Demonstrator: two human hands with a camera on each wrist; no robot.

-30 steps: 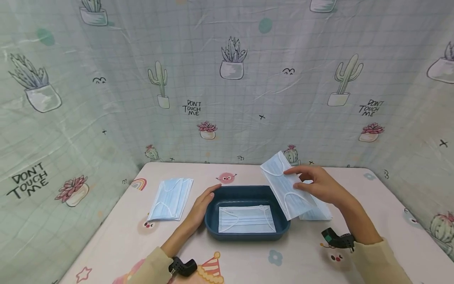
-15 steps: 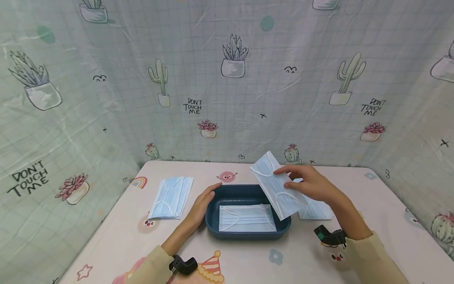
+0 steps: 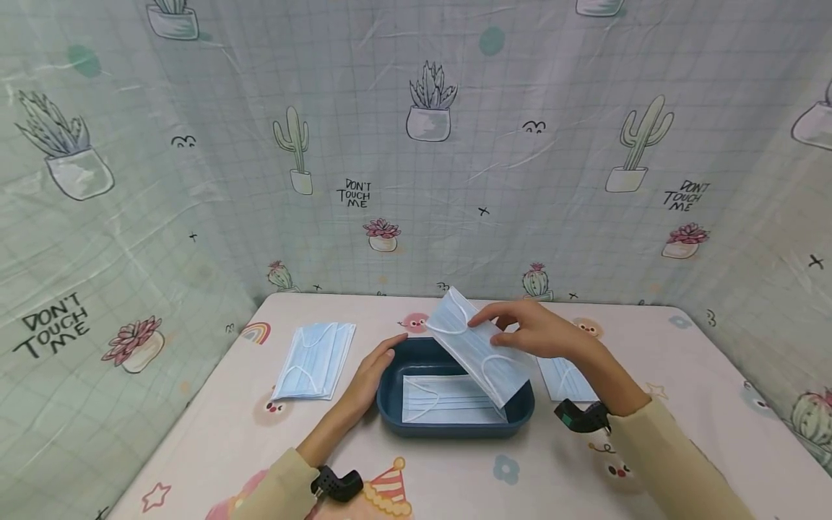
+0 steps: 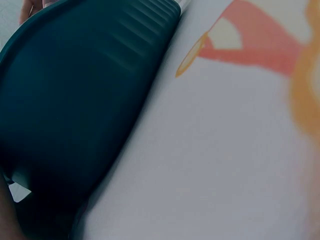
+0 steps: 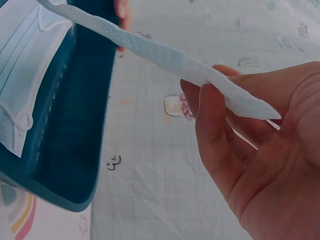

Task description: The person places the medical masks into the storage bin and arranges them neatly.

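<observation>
A dark blue tray [image 3: 455, 427] sits mid-table with one light blue face mask [image 3: 435, 403] lying flat inside. My right hand [image 3: 489, 329] pinches a second face mask [image 3: 477, 350] and holds it tilted over the tray's right half. In the right wrist view this held mask [image 5: 170, 57] shows edge-on between thumb and fingers [image 5: 212, 125], above the tray [image 5: 70, 130] and the mask inside it [image 5: 25, 60]. My left hand [image 3: 377, 361] rests with straight fingers against the tray's left rim. The left wrist view is filled by the tray's outer wall [image 4: 75, 100].
A stack of masks [image 3: 315, 360] lies left of the tray. Another stack of masks [image 3: 564, 377] lies to its right, partly behind my right forearm. The table [image 3: 214, 433] wears a cartoon-print cloth, and cactus-print sheets [image 3: 422, 180] wall in three sides.
My right hand has carried the mask leftward from above the right stack to over the tray and lowered it. The left hand has stayed at the tray's rim.
</observation>
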